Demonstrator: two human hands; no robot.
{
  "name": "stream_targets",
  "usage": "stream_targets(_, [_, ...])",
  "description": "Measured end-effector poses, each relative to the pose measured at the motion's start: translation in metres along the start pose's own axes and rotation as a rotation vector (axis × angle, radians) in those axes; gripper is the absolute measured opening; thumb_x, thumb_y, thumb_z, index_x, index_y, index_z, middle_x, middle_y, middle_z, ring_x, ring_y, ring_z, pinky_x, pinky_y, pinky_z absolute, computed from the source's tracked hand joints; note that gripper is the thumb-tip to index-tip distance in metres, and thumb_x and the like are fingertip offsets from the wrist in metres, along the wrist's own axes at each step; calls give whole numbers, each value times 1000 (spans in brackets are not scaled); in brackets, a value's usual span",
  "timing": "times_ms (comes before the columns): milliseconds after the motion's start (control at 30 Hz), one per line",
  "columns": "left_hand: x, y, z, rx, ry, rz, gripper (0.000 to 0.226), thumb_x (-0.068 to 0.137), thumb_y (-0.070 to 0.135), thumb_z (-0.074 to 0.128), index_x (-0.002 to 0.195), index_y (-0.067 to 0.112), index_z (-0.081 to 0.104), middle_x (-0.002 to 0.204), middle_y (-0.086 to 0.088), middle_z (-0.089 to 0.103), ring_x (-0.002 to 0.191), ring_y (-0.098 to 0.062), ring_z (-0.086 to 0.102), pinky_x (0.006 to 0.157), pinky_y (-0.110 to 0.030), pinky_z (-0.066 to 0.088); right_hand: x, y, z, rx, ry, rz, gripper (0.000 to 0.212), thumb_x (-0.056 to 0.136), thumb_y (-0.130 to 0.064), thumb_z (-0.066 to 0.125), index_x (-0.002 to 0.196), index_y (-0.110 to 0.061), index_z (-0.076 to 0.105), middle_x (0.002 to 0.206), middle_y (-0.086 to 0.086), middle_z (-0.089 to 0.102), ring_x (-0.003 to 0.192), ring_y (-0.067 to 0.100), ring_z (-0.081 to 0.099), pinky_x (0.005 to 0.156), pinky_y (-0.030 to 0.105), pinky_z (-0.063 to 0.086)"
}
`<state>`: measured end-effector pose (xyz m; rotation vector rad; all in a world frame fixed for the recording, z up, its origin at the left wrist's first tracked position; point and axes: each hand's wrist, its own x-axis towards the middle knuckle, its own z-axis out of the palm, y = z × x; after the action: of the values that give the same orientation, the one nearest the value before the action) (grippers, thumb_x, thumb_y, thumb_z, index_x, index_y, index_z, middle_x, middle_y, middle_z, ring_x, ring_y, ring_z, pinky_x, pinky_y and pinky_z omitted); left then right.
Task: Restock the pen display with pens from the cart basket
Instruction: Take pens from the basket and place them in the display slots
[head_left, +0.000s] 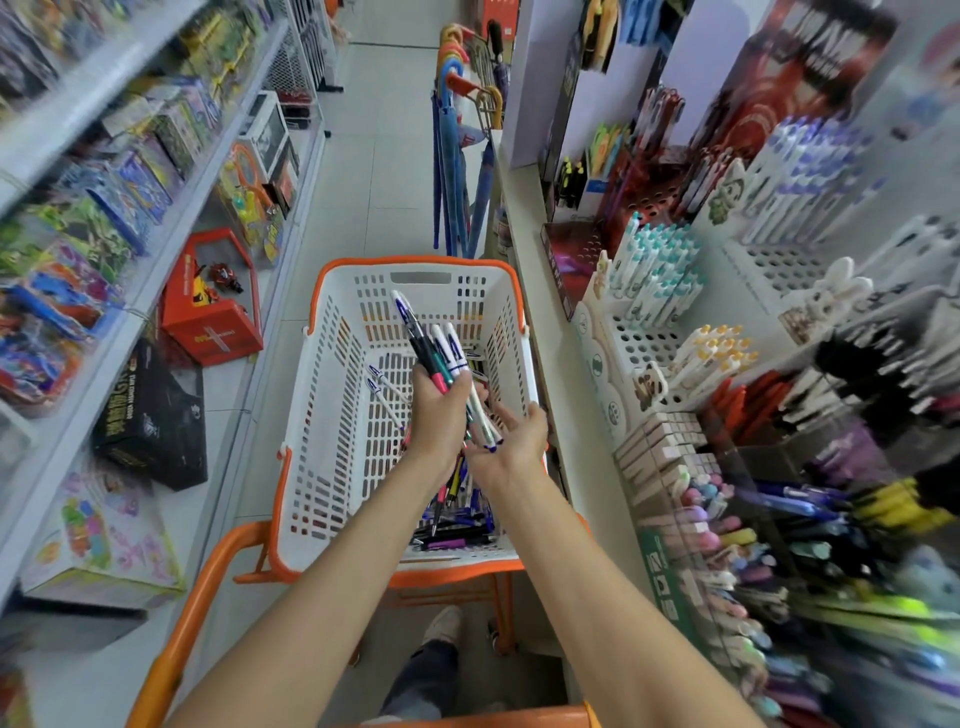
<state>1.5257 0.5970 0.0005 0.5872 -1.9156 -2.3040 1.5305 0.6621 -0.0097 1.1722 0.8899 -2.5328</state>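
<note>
The basket is perforated white plastic with an orange rim, and the pens look like glossy plastic.

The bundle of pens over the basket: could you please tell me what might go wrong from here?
1. The left hand grips the bundle of pens fanned unevenly; one may slip out, though the open right hand beneath and the basket would likely catch it.
2. The bundle mixes white-and-blue and dark pens, so some could land in the wrong holes of the pen display.
</note>
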Motion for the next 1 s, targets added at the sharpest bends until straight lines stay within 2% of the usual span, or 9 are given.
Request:
stream_targets(67, [-8,3,3,86,-33,52,29,100,9,53,126,18,46,95,2,62,79,4,64,67,-10,50,0,-6,-2,-9,-12,12,52,102,-52,36,119,-11,64,117,17,65,110,27,61,108,48,44])
stream_targets(200, [-25,6,14,203,-154,55,32,98,10,55,128,22,50,114,3,62,102,-5,58,89,-23,43,-12,-5,-8,-23,-134,42,58,99,-63,32,107,-19,70,119,10,67,114,24,60,98,42,49])
stream_targets(300, [-32,8,17,276,-231,59,26,97,12,59,116,28,55,109,5,67,99,0,61,90,-25,44,-24,-12,-13,5,-179,53,61,98,-65,31,110,-19,69,111,7,70,110,21,62,96,39,50])
stream_targets(433, [-38,9,16,270,-331,33,23,97,13,58,115,27,59,103,4,72,100,-8,67,96,-30,48,-26,-19,-25,-19,-183,17,70,98,-68,28,125,-15,64,128,9,66,118,23,61,100,39,47])
stream_targets(567, [-41,14,22,176,-418,-8,27,101,11,53,127,18,54,110,0,68,99,-7,66,76,-16,51,-34,-42,-40,-98,-270,-139,72,101,-65,20,133,-11,57,125,18,64,109,21,62,102,36,43])
stream_targets(700, [-42,18,34,60,-593,-98,29,102,7,49,130,-1,47,86,-6,59,67,-14,57,58,-26,53,-37,-90,-57,-269,-88,-471,39,104,-46,40,120,-16,60,107,4,63,112,25,61,98,37,47])
stream_targets(767, [-44,22,46,106,-675,-87,27,102,9,50,129,1,50,83,-3,59,64,-12,54,53,-23,49,-48,-116,-67,-417,-30,-609,23,104,-32,44,107,-18,62,102,3,64,105,24,60,90,33,45])
stream_targets(900, [-56,30,74,170,-838,-93,19,101,13,54,120,12,57,86,-2,62,64,-10,53,51,-21,45,-87,-148,-89,-508,40,-745,23,101,-14,49,121,-9,60,101,8,66,88,17,62,71,23,51])
stream_targets(1000, [-71,34,94,177,-926,-102,13,100,13,56,112,16,58,82,-5,57,64,-14,51,52,-22,44,-104,-159,-105,-579,123,-830,27,98,-14,55,124,-11,61,103,9,70,84,15,66,69,26,53])
